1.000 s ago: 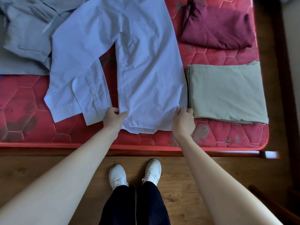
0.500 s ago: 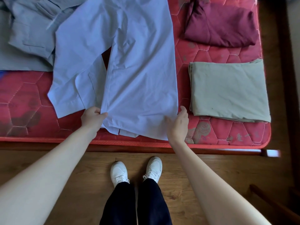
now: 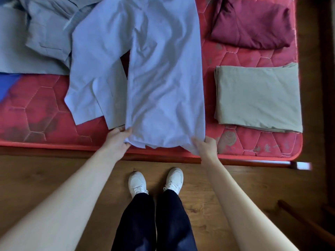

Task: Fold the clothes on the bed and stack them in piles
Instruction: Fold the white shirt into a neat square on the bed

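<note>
Head view: your left hand (image 3: 118, 140) and right hand (image 3: 205, 144) pinch the light blue cotton shirt (image 3: 163, 84) hem; pull unevenly and its loose sleeve bunches up.

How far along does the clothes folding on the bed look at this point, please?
Done: the beige garment and maroon garment lie folded on the red mattress, side by side, not stacked. In hand: the left hand and right hand grip the light blue shirt's hem. Left: the grey clothes, still unfolded.
</note>
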Tool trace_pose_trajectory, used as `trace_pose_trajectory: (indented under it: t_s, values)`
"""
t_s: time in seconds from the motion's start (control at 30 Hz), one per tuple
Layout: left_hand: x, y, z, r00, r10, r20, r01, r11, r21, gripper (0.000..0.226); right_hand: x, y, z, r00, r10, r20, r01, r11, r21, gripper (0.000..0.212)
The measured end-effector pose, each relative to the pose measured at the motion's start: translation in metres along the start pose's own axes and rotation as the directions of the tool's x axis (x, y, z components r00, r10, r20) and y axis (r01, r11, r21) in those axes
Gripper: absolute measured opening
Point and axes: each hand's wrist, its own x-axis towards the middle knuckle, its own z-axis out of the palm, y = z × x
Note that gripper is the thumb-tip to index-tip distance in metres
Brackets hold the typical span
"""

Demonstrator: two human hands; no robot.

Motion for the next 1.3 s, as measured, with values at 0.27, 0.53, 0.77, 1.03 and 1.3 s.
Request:
trace_pose_trajectory:
  t_s: [0.27, 0.53, 0.77, 1.03, 1.3]
  values:
    - [0.002, -0.027, -0.014, 0.996, -0.058, 0.065, 0.070, 0.977, -0.200, 0.021, 0.006, 0.011, -0.031, 0.982, -0.128, 0.140, 0.101, 0.977, 0.190, 0.009]
    - [-0.005, -0.046, -0.017, 0.909, 0.339, -0.244, -0.045, 0.659, 0.751, 0.021, 0.011, 0.039, -0.026, 0.944, -0.275, -0.182, 0.138, 0.831, -0.539, 0.030]
    - [0.009, -0.036, 0.027, 0.587, 0.593, 0.551, -0.478, -0.296, 0.827, 0.038, 0.012, -0.001, 0.047, 0.660, -0.716, 0.227, 0.648, 0.390, -0.655, 0.041]
    - [0.103, -0.031, 0.048, 0.680, 0.480, 0.555, -0.291, -0.518, 0.805, 0.059, 0.091, -0.014, 0.106, 0.715, -0.595, 0.366, 0.569, 0.191, -0.800, 0.055]
    - [0.063, -0.083, -0.004, 0.651, 0.528, 0.545, -0.307, -0.474, 0.825, 0.060, 0.042, 0.075, 0.029, 0.836, -0.535, 0.120, 0.360, 0.372, -0.856, 0.063]
